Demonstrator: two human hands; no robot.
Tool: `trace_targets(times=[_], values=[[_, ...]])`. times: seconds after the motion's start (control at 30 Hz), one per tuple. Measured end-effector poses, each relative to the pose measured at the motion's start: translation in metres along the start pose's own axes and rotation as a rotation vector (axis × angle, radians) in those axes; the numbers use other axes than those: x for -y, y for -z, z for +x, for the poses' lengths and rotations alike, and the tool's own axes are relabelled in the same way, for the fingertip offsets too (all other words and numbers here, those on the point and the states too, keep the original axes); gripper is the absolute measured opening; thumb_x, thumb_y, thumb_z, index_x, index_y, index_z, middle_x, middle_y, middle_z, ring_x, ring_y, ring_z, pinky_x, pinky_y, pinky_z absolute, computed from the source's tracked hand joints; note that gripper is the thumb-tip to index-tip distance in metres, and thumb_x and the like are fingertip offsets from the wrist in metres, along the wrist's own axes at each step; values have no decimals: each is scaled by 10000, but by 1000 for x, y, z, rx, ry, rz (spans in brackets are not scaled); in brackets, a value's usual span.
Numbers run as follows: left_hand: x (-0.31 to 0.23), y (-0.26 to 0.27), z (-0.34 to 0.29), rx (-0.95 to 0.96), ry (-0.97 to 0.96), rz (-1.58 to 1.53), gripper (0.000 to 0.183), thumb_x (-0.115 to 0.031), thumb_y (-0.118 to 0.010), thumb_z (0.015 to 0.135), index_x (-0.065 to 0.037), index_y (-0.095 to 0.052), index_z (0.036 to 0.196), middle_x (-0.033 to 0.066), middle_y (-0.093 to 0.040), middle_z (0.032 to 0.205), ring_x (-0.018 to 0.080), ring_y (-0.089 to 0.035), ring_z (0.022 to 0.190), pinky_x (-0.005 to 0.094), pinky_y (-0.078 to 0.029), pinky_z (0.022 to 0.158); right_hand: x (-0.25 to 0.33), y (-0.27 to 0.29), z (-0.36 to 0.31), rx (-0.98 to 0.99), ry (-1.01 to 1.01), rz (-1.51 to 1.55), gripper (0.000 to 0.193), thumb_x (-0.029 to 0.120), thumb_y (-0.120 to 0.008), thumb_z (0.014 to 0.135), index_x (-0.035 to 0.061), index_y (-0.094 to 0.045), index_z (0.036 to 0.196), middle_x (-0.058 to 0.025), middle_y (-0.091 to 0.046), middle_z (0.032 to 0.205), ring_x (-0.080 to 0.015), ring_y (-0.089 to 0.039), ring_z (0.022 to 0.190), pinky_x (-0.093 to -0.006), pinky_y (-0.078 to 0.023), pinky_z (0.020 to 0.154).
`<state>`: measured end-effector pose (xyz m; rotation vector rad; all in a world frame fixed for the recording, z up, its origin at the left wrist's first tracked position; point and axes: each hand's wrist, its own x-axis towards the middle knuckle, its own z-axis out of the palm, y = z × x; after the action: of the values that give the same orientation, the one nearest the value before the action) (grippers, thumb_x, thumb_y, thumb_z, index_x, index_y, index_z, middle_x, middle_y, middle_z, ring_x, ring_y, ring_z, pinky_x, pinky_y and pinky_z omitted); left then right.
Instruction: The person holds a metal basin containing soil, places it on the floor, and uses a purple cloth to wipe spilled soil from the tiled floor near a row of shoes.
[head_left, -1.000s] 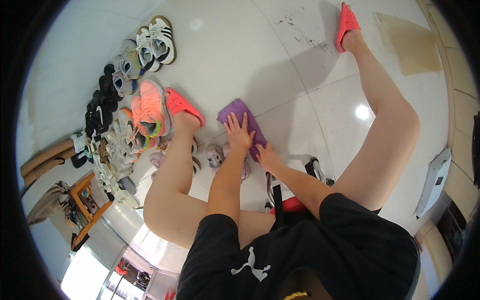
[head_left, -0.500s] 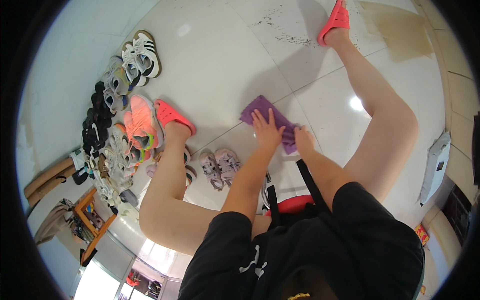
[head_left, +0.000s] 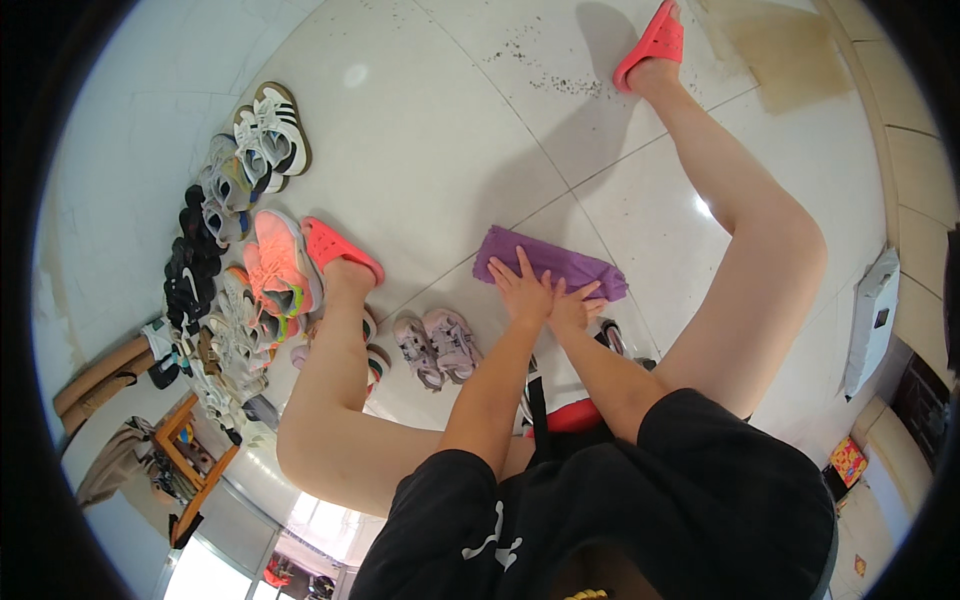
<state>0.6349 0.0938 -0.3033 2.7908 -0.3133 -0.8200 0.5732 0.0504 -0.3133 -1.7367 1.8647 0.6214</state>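
A folded purple cloth (head_left: 555,262) lies flat on the pale tiled floor (head_left: 420,160), between my spread legs. My left hand (head_left: 522,293) rests on its left part, palm down with the fingers stretched out. Right beside it, my right hand (head_left: 573,307) lies at the cloth's near edge, its fingers spread over the fabric. The two hands touch at the thumbs. Both press down on the cloth rather than gripping it.
Pinkish sneakers (head_left: 440,345) stand left of my forearms. Rows of shoes (head_left: 270,140) line the left wall. My feet wear coral slippers (head_left: 340,250). Dark specks (head_left: 560,85) dot the far floor near a tan patch (head_left: 785,60). A pale flat package (head_left: 872,325) leans at right.
The cloth now lies flatter and more crosswise, its right end out to the right. My right hand has come left, next to my left hand, which has shifted slightly nearer.
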Motion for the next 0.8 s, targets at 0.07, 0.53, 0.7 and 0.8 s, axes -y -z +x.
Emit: trace_targets(times=[0.07, 0.53, 0.7, 0.8], values=[[-8, 0, -2, 36, 50, -18, 783, -512, -463, 947, -110, -173, 1553, 426, -37, 1511, 534, -46, 1437, 520, -103, 1180, 7, -2, 15, -47, -83, -10, 975, 656, -416, 907, 16, -42, 1540, -394, -41, 1533, -486, -50, 1460, -534, -119, 1174], [-108, 4, 77, 240, 422, -537, 837, -615, -314, 954, -46, -145, 1543, 504, 19, 1450, 592, 69, 1405, 598, 46, 1146, 118, 79, 147, -394, 516, -368, 921, 587, -465, 913, -54, -173, 1507, -384, -129, 1525, -491, -93, 1449, -583, -81, 1162], [-120, 25, 98, 342, 720, -737, 912, -658, -335, 925, -50, -65, 1550, 484, 31, 1468, 569, 66, 1419, 579, 28, 1158, 139, 118, 159, -379, 935, -629, 881, 588, -456, 927, -1, -183, 1522, -316, -178, 1547, -424, -145, 1460, -619, -105, 1144], [-95, 14, 93, 327, 833, -690, 966, -690, -362, 899, -54, -40, 1551, 478, 28, 1474, 565, 54, 1422, 574, 18, 1161, 115, 110, 126, -269, 814, -639, 869, 585, -429, 941, 46, -118, 1547, -265, -178, 1569, -390, -149, 1467, -613, -118, 1144]])
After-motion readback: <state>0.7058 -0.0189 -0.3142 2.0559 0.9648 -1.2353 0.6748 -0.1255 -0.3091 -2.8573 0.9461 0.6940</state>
